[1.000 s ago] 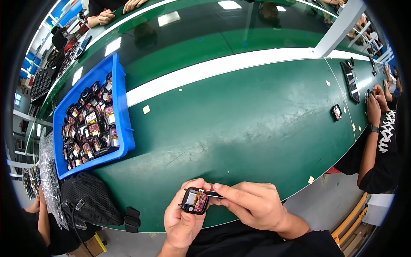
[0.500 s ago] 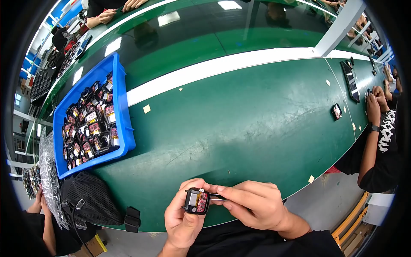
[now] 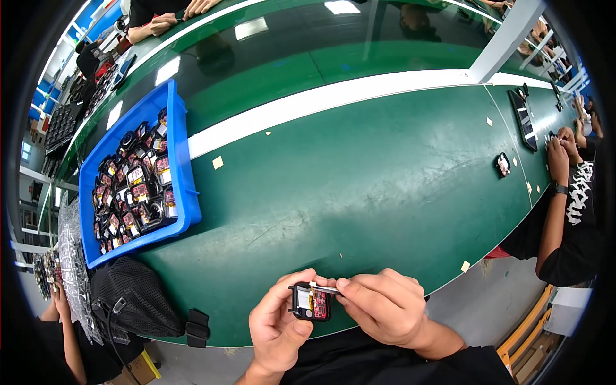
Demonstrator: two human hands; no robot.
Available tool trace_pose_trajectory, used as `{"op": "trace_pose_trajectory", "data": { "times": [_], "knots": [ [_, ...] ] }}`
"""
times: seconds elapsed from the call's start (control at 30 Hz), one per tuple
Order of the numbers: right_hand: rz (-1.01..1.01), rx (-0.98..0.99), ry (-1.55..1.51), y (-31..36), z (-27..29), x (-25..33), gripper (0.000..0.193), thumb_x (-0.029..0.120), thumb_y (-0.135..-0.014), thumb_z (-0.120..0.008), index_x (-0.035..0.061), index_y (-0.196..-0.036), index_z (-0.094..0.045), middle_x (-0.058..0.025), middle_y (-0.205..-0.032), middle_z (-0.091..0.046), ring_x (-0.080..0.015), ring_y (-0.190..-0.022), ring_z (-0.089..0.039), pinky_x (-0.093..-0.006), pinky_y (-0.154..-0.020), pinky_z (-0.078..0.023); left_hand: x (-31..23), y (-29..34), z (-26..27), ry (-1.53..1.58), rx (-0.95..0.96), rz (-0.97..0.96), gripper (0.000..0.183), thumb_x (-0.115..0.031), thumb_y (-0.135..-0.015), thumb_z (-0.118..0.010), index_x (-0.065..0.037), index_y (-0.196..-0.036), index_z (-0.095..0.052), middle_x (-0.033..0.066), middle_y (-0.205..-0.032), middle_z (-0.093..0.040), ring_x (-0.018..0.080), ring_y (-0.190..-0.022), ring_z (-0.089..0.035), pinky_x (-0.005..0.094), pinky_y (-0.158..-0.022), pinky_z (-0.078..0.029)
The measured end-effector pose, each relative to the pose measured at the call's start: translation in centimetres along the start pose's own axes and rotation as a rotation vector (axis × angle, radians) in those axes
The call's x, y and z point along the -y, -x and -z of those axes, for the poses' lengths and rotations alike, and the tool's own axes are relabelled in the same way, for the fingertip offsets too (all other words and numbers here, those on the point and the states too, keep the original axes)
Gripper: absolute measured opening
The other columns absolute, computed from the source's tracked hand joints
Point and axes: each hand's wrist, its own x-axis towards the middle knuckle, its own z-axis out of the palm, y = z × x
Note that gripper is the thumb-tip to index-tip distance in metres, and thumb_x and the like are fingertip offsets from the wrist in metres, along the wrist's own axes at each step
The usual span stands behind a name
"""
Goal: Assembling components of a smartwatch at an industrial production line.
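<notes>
My left hand (image 3: 276, 324) grips an open black smartwatch-like case (image 3: 327, 310) by its edges, above the near table edge. Inside it show a silvery battery, a yellow strip and a red circuit board. Closed in a pinch, my right hand (image 3: 388, 309) holds slim metal tweezers (image 3: 327, 290) that point left across the top of the case. Their tips are beside a small white piece (image 3: 312, 284) at its upper edge; whether they grip it I cannot tell.
A blue bin (image 3: 188, 192) of similar cases stands on the green table (image 3: 359, 192) at left. One loose case (image 3: 502, 165) lies at right, near a co-worker's hands (image 3: 560, 147). A black mesh bag (image 3: 131, 298) is at lower left. Paper scraps are scattered about.
The case has shifted slightly right in my left hand. The tweezers have moved from the case's right side up to its top edge, where the small white piece now stands out.
</notes>
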Motion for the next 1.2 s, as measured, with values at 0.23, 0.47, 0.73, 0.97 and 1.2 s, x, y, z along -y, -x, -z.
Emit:
{"op": "trace_pose_trajectory", "data": {
  "times": [0.23, 0.47, 0.73, 0.97, 1.2],
  "knots": [
    [0.008, -0.008, 0.003, 0.0, -0.1, 0.0, 0.032, 0.001, -0.070, -0.082, 0.0032, -0.100, -0.074, -0.0022, -0.083, -0.069, -0.0123, -0.055, -0.053, -0.0239, -0.047, -0.045, 0.1, 0.3, 0.1, -0.030, -0.024, 0.008, 0.074, -0.040, -0.086, -0.077, 0.012, -0.131, -0.050, 0.0222, -0.117, -0.061, 0.0290, -0.109, -0.063, 0.0429, -0.096, -0.052],
    [0.008, 0.014, 0.002, 0.1, -0.3, -0.1, 0.032, 0.000, -0.070, -0.081, 0.0028, -0.100, -0.074, -0.0023, -0.083, -0.068, -0.0128, -0.056, -0.054, -0.0244, -0.048, -0.046, 0.2, 0.4, 0.3, -0.052, -0.031, -0.007, 0.074, -0.041, -0.086, -0.078, 0.012, -0.130, -0.050, 0.0214, -0.116, -0.061, 0.0284, -0.106, -0.064, 0.0421, -0.094, -0.054],
    [-0.013, 0.011, -0.009, -0.1, 0.0, 0.0, 0.031, -0.001, -0.069, -0.080, 0.0024, -0.100, -0.074, -0.0024, -0.082, -0.068, -0.0128, -0.056, -0.055, -0.0242, -0.048, -0.046, 0.2, 0.2, 0.9, 0.052, 0.082, 0.019, 0.070, -0.032, -0.090, -0.076, 0.013, -0.136, -0.047, 0.0189, -0.129, -0.056, 0.0263, -0.122, -0.058, 0.0374, -0.106, -0.045],
    [-0.022, 0.033, -0.008, -0.2, 0.1, 0.1, 0.029, -0.001, -0.070, -0.080, 0.0030, -0.098, -0.073, -0.0022, -0.080, -0.068, -0.0133, -0.057, -0.056, -0.0245, -0.048, -0.046, 0.1, 0.2, 1.0, 0.031, 0.105, 0.004, 0.069, -0.030, -0.091, -0.075, 0.013, -0.137, -0.047, 0.0203, -0.131, -0.054, 0.0269, -0.122, -0.058, 0.0379, -0.106, -0.044],
    [-0.072, 0.050, -0.140, -0.5, 0.0, -0.2, 0.028, -0.001, -0.072, -0.079, 0.0035, -0.099, -0.072, -0.0039, -0.080, -0.069, -0.0157, -0.059, -0.061, -0.0265, -0.049, -0.048, 0.0, -0.1, 0.5, -0.113, -0.033, -0.033, 0.074, -0.041, -0.086, -0.074, 0.016, -0.128, -0.053, 0.0243, -0.130, -0.051, 0.0331, -0.104, -0.066, 0.0451, -0.093, -0.056]
  ]
}}
